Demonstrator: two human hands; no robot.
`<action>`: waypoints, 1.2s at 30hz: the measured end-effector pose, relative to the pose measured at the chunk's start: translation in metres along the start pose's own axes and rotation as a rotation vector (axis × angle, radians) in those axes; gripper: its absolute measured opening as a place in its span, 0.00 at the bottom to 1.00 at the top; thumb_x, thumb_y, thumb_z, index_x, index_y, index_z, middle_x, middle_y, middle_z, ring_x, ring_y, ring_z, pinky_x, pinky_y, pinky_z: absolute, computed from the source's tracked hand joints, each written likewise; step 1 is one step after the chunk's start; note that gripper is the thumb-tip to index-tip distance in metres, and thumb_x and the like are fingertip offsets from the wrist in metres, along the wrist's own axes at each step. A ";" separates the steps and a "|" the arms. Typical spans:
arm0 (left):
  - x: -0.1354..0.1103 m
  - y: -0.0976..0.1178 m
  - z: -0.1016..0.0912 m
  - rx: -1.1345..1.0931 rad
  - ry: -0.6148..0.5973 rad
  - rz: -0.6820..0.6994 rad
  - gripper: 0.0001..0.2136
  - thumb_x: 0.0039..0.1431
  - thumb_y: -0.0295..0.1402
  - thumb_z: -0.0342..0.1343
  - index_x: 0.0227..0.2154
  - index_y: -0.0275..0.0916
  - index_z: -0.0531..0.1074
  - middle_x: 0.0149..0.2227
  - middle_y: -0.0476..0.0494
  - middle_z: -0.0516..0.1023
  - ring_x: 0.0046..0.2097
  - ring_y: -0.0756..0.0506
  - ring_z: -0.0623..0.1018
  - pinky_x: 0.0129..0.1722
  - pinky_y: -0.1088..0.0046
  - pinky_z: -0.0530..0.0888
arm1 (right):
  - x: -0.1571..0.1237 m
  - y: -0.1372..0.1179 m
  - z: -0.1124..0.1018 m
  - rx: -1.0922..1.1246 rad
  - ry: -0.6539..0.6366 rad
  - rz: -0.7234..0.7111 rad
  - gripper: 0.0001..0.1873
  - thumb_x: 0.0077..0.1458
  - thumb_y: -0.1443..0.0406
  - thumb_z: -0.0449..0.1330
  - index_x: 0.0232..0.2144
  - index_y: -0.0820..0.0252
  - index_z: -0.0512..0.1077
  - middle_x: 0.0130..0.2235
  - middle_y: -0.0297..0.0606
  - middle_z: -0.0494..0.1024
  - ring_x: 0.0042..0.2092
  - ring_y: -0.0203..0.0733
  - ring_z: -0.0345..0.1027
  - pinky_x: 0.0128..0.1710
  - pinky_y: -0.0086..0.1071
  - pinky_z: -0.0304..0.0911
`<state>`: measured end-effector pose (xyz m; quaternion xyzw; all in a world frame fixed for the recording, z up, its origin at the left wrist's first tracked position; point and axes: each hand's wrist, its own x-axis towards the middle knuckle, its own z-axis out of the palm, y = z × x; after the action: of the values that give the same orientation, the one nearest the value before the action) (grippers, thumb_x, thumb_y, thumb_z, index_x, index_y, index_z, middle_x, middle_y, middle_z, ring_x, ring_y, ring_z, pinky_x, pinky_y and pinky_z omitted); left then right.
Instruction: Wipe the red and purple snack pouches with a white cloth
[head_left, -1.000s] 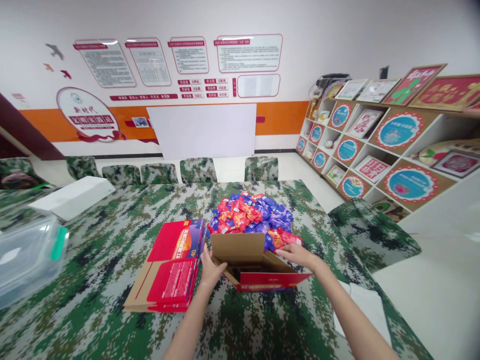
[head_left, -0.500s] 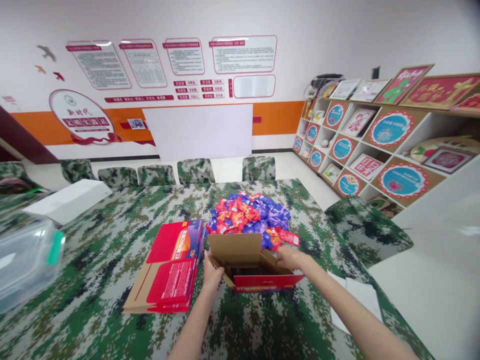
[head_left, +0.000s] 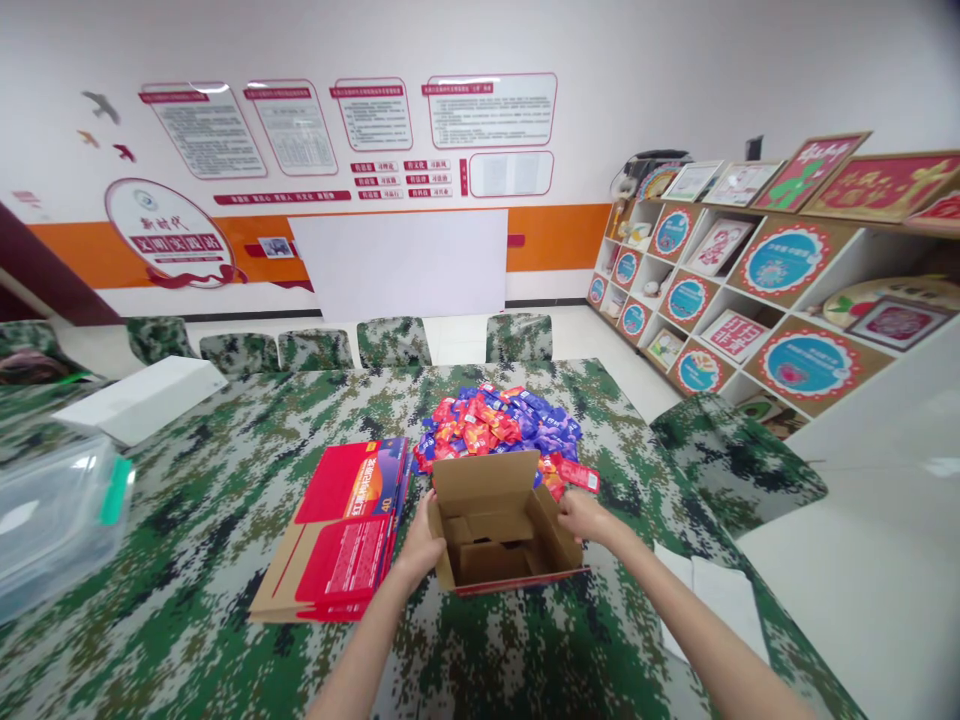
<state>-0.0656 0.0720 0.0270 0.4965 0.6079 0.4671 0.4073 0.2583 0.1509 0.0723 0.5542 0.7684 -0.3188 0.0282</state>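
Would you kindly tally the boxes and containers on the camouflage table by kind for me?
Open brown cardboard box: 1
Stack of flattened red cartons: 1
Long white box: 1
Clear plastic tub with green latch: 1
Total: 4

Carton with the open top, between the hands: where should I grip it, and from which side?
Take the carton by its two side walls, coming in from outside left and right, where the left hand and right hand sit. The top is open and the walls upright, so thumbs could hook the rims. The raised back flap and packet pile crowd the far side.
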 end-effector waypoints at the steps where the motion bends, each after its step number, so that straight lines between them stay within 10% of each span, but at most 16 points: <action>1: -0.001 0.004 -0.001 -0.011 -0.025 0.014 0.38 0.37 0.18 0.57 0.57 0.39 0.57 0.55 0.40 0.67 0.57 0.37 0.65 0.58 0.59 0.61 | -0.002 -0.002 0.004 -0.011 0.031 0.008 0.09 0.42 0.73 0.52 0.14 0.62 0.64 0.12 0.31 0.62 0.18 0.33 0.60 0.21 0.26 0.49; 17: 0.013 0.014 -0.027 -0.039 -0.406 0.042 0.40 0.35 0.16 0.50 0.58 0.38 0.54 0.56 0.41 0.65 0.57 0.41 0.65 0.58 0.62 0.60 | -0.014 -0.016 0.048 -0.162 0.264 0.117 0.10 0.47 0.74 0.49 0.21 0.65 0.69 0.26 0.42 0.72 0.29 0.38 0.62 0.29 0.31 0.45; 36: 0.017 -0.035 -0.014 -0.046 -0.262 0.073 0.37 0.34 0.16 0.52 0.54 0.36 0.58 0.55 0.39 0.64 0.59 0.40 0.61 0.61 0.59 0.53 | -0.030 -0.027 0.037 -0.243 0.141 0.155 0.12 0.52 0.69 0.51 0.24 0.65 0.73 0.30 0.47 0.77 0.33 0.42 0.70 0.32 0.30 0.55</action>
<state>-0.0898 0.0840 -0.0044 0.5655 0.5200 0.4267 0.4773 0.2344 0.1018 0.0670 0.6254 0.7563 -0.1805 0.0657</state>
